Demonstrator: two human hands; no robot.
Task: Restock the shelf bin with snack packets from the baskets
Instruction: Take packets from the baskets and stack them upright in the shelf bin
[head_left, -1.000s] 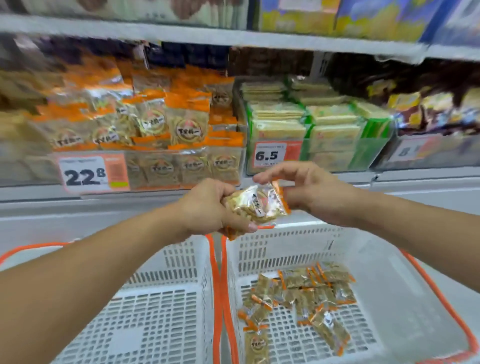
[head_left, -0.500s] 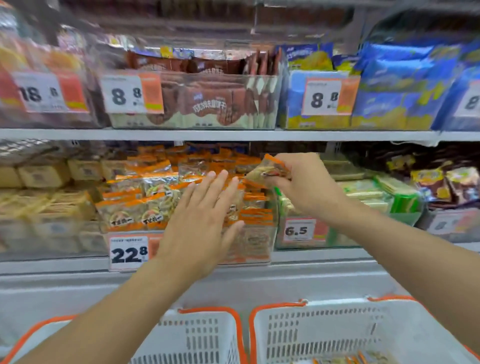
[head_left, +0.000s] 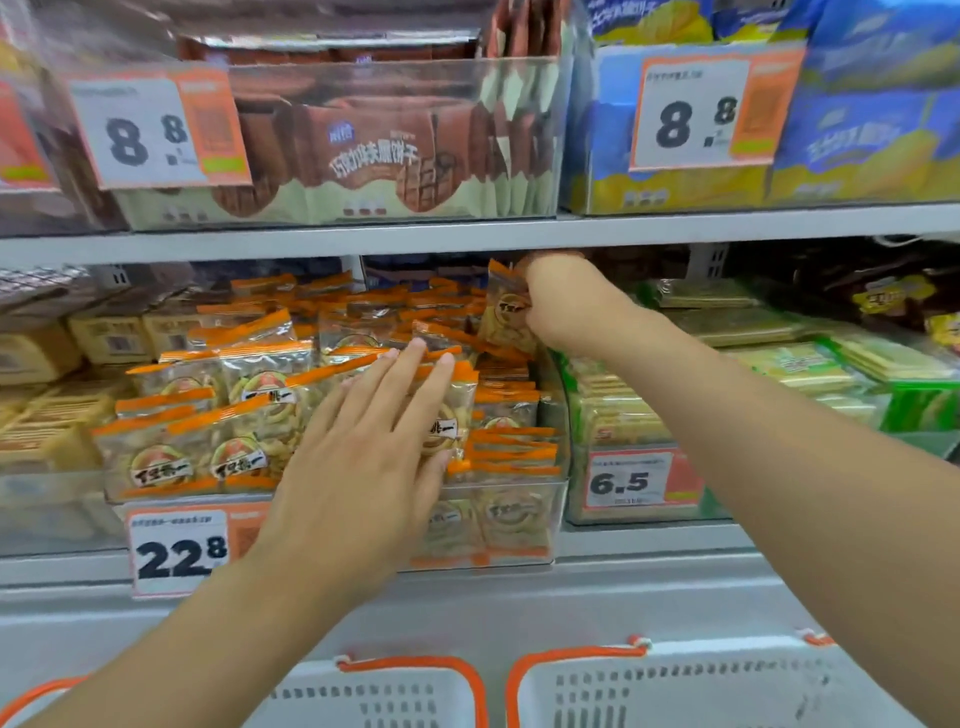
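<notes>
Up at the middle shelf, the right hand (head_left: 563, 304) pinches one snack packet (head_left: 506, 312) by its top right corner, holding it upright over the back right corner of the clear shelf bin (head_left: 498, 525), just under the shelf board above. The packet is clear with an orange seal strip and a round printed label. The left hand (head_left: 363, 467) is spread flat with straight fingers, its fingertips (head_left: 415, 348) resting on the heap of matching packets (head_left: 249, 410) that fills the bin above its rim; it grasps nothing. A white price tag reading 22.8 (head_left: 179, 551) hangs at the bin's front left corner. Beside the bin's right wall stands a bin of green-wrapped packs (head_left: 779, 374) with a 6.5 tag (head_left: 623, 480). Along the bottom edge show the rims of two white baskets (head_left: 675, 686) with orange handles (head_left: 415, 665); their contents are out of sight.
</notes>
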